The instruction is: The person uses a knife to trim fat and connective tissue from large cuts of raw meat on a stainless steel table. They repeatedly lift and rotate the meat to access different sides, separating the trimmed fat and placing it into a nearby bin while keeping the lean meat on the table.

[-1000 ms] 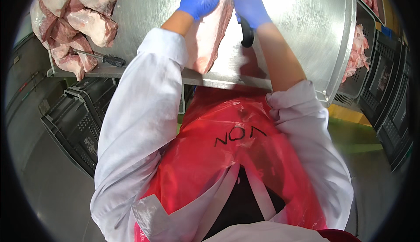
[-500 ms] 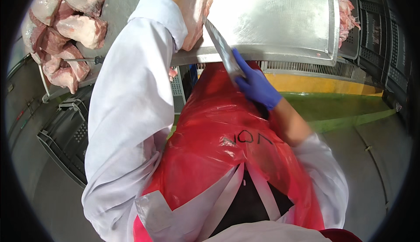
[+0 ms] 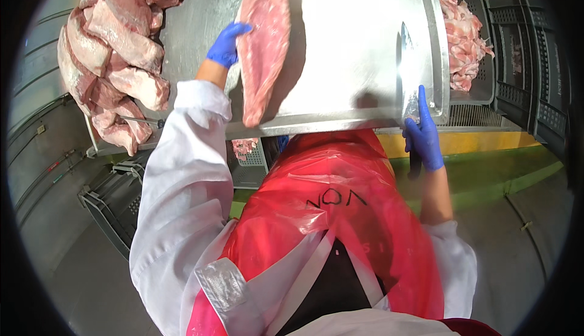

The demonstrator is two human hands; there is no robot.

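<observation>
A long pink piece of raw meat, tapered at its near end, is at the metal work table, a dark shadow along its right side. My left hand, in a blue glove, grips the meat's left edge; the fingers under it are hidden. Off to the right, my right hand, also gloved in blue, is closed round the dark handle of a knife. Its index finger stretches along the blade, which points away from me over the right part of the table, apart from the meat.
Several large raw meat pieces are heaped at the left, with a thin metal rod among them. Right of the table, a dark crate holds pale trimmings. More dark crates stand beyond it. The table has a raised rim.
My right hand has carried the knife from beside the meat to the table's right side, blade now pointing straight away. My left hand has come nearer, and more of the meat shows.
</observation>
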